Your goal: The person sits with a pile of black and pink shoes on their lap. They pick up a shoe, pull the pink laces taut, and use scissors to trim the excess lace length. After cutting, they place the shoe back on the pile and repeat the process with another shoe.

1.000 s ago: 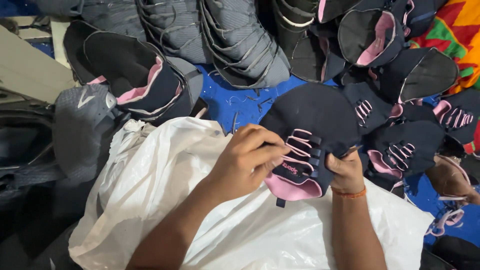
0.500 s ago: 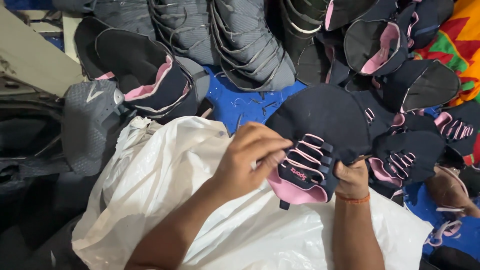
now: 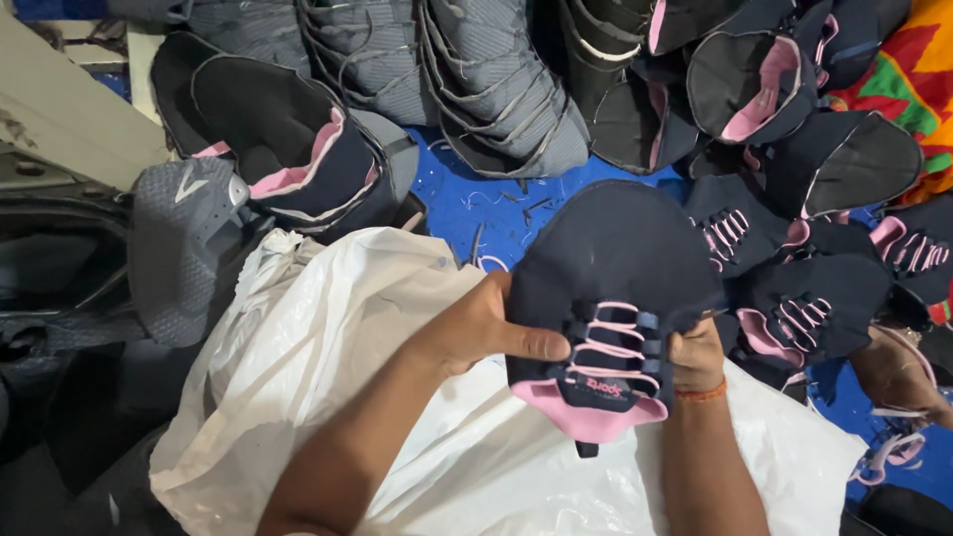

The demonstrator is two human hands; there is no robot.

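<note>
A blue floor covering strewn with thread scraps shows between heaps of shoe parts. Over it, both hands hold one navy shoe upper with pink laces and a pink tongue edge, above a white plastic sack lying under the forearms. The left hand grips the upper's left edge, thumb stretched across the lace rows; the right hand, with an orange thread at the wrist, is closed on the right edge, fingers tucked behind the fabric. The upper looks light and floppy, soft cloth that would fold under its own weight, so the stiffer laced strip and the side edges seem the surest places to take hold. Just to the right lie more laced navy uppers, close enough to snag. Ahead stand stacks of grey uppers and, to the left, pink-lined black uppers beside a grey mesh piece.
</note>
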